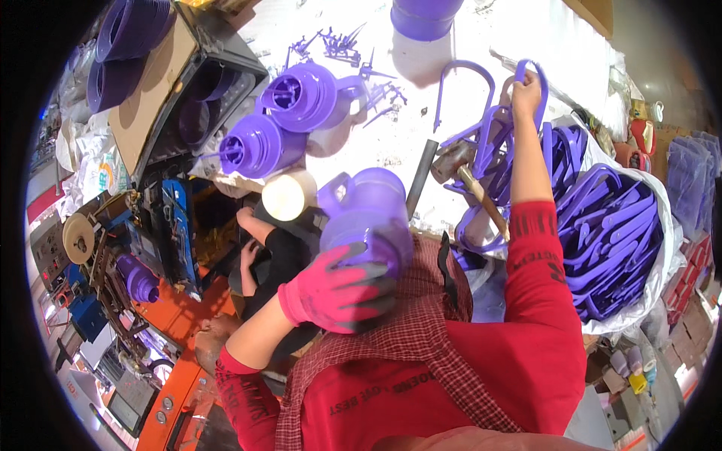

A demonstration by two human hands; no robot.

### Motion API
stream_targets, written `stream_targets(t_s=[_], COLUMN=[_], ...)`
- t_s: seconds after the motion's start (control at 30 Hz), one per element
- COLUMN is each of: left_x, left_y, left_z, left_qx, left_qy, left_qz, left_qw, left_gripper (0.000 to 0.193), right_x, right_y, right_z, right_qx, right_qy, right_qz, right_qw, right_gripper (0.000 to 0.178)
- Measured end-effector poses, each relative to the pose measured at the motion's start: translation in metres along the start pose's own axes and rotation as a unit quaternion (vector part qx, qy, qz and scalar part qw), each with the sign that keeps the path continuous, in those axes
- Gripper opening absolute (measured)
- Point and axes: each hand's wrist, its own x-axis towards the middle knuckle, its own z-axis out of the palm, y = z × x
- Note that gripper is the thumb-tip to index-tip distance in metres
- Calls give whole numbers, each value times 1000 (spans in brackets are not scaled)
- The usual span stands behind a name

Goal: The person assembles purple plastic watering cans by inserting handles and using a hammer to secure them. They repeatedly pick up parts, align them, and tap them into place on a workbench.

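My left hand (pixel 342 289), in a red glove with grey fingers, is closed round the near end of a purple plastic jug (pixel 368 199). The jug lies close to my apron and has a side handle; its near end is blurred. At the right, my bare right hand (pixel 526 96) grips a purple U-shaped handle (pixel 539 79) above a pile of similar handles (pixel 492 139). Among that pile lies a hammer (pixel 481 197) with a wooden shaft. A dark rod (pixel 422 179) rests between the hammer and the jug.
Two more purple jugs (pixel 304 98) stand left on the white table (pixel 398 128), near small purple plastic scraps (pixel 342 46). A white sack (pixel 665 248) full of handles is at my right. Another person's arms (pixel 256 244) are at the left, beside machinery (pixel 162 233).
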Motion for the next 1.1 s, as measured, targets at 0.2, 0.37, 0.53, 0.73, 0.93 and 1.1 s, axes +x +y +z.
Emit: stream_targets(t_s=[0.2, 0.37, 0.53, 0.73, 0.93, 1.1], left_x=[2, 3, 4, 2, -11, -16], left_y=[1, -29, -29, -29, -28, -25], left_z=[20, 28, 29, 47, 69, 87], left_qx=[-362, -496, -486, -519, -591, -602], left_qy=[328, 426, 409, 472, 511, 574], left_qz=[-457, -454, -523, -471, -390, -278], left_qw=[744, 605, 568, 535, 487, 481], left_gripper=[58, 50, 52, 50, 53, 48], right_x=[-103, -217, -256, -248, -245, -247], right_y=[-193, -268, -236, -230, -238, -233], right_z=[-158, -123, -83, -78, -70, -69], right_qx=[710, 457, 525, 501, 428, 370], right_qy=[-189, -405, -441, -496, -542, -541], right_qz=[141, 352, 449, 422, 404, 361], right_qw=[664, 709, 573, 570, 600, 663], right_gripper=[34, 49, 55, 54, 56, 55])
